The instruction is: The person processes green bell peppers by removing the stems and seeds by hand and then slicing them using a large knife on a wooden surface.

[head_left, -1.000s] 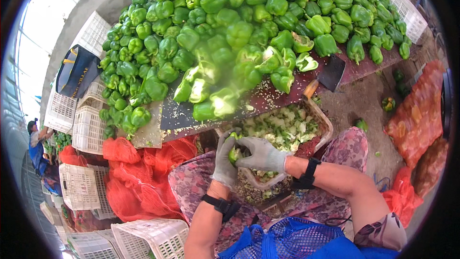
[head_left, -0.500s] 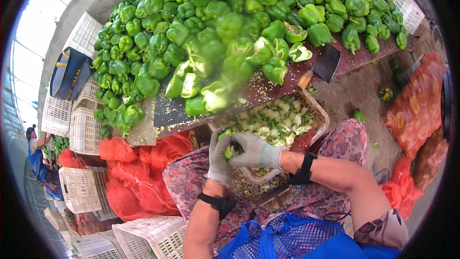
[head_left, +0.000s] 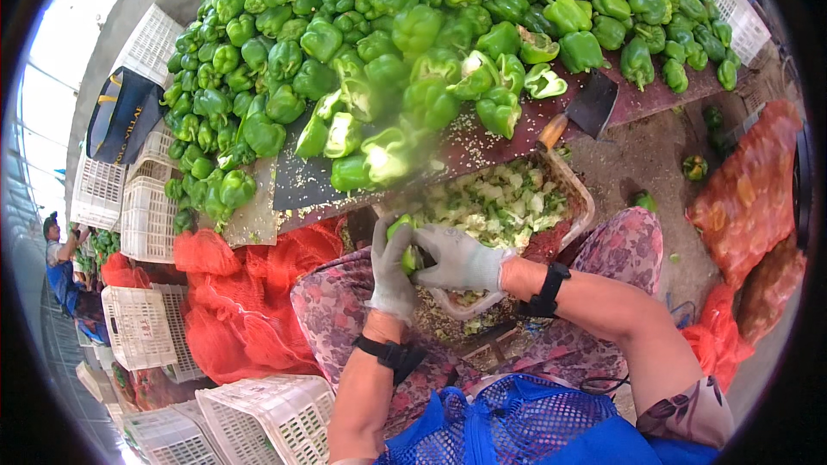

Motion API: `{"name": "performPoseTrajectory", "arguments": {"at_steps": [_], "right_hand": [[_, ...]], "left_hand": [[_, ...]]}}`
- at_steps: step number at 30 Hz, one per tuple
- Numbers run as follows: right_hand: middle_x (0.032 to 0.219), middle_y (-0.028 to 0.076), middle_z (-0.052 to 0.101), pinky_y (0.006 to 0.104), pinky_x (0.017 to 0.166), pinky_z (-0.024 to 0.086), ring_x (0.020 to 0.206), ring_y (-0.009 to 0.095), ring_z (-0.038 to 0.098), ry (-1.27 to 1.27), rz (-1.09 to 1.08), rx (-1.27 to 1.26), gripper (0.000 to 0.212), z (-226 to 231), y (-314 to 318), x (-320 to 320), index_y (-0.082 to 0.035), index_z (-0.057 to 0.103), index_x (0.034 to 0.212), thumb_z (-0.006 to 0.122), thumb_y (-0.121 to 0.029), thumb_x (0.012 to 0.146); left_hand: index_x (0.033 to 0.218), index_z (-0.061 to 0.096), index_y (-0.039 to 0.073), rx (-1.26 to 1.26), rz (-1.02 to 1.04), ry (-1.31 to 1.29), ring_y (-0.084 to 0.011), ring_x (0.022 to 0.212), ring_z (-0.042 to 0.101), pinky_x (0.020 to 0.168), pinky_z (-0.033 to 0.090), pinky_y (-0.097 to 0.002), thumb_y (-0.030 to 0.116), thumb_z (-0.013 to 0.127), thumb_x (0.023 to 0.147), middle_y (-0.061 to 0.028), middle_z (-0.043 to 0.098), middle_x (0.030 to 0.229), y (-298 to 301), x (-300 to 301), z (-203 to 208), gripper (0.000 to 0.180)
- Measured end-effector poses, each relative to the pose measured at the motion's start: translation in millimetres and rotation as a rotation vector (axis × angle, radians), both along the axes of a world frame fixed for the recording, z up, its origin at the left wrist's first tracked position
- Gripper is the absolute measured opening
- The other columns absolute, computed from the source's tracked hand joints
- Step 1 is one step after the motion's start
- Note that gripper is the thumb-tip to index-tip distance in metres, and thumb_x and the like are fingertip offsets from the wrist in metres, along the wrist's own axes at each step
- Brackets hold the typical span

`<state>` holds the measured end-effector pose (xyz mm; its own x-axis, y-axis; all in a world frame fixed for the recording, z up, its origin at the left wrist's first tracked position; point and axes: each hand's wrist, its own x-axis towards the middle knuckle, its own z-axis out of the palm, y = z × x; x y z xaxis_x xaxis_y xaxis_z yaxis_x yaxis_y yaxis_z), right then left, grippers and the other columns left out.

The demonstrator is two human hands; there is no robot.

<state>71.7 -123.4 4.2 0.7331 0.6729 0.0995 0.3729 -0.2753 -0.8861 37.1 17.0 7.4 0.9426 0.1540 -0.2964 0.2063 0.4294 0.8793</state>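
Observation:
My left hand (head_left: 392,271), in a pale grey glove, is closed around a green bell pepper (head_left: 410,257) that shows only in part between my fingers. My gloved right hand (head_left: 458,258) presses its fingertips against the same pepper from the right; whether they grip it is partly hidden. Both hands are above my lap, at the near edge of a white bin (head_left: 584,220) holding pale and green pepper scraps (head_left: 508,211). Cut-open peppers (head_left: 343,133) lie beyond on the dark red tabletop (head_left: 465,174), where seeds are scattered.
A large heap of whole green peppers (head_left: 314,34) covers the table. A wide-bladed knife (head_left: 593,105) lies at its edge. Red mesh sacking (head_left: 250,319) and white crates (head_left: 138,327) stand left; filled red net sacks (head_left: 745,194) are right. Another person (head_left: 62,267) is far left.
My hands stay together on the pepper, which has turned slightly between them. The view has shifted a little. The person at far left has moved slightly.

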Motion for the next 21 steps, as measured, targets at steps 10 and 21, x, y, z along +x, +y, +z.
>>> {"name": "performPoseTrajectory", "arguments": {"at_steps": [10, 21], "right_hand": [[0.092, 0.020, 0.063, 0.0423, 0.072, 0.049, 0.084, 0.036, 0.062, 0.080, -0.009, -0.032, 0.042, 15.2, -11.6, 0.0, -0.004, 0.057, 0.105, 0.069, -0.031, 0.076], [0.082, 0.018, 0.062, 0.0473, 0.068, 0.048, 0.077, 0.037, 0.062, -0.194, -0.252, -0.168, 0.030, 12.9, -10.8, -16.6, -0.005, 0.059, 0.091, 0.057, -0.034, 0.091]], "left_hand": [[0.125, 0.050, 0.002, -0.113, -0.178, 0.000, -0.0201, 0.103, 0.059, 0.093, 0.047, -0.0333, 0.026, 0.060, 0.088, -0.0095, 0.059, 0.112, 5.3, 5.7, 8.0, 0.045], [0.115, 0.057, 0.003, 0.024, -0.036, -0.019, -0.0226, 0.100, 0.063, 0.091, 0.050, -0.0370, 0.029, 0.059, 0.091, -0.0096, 0.064, 0.109, 4.2, 12.2, -11.5, 0.035]]}}
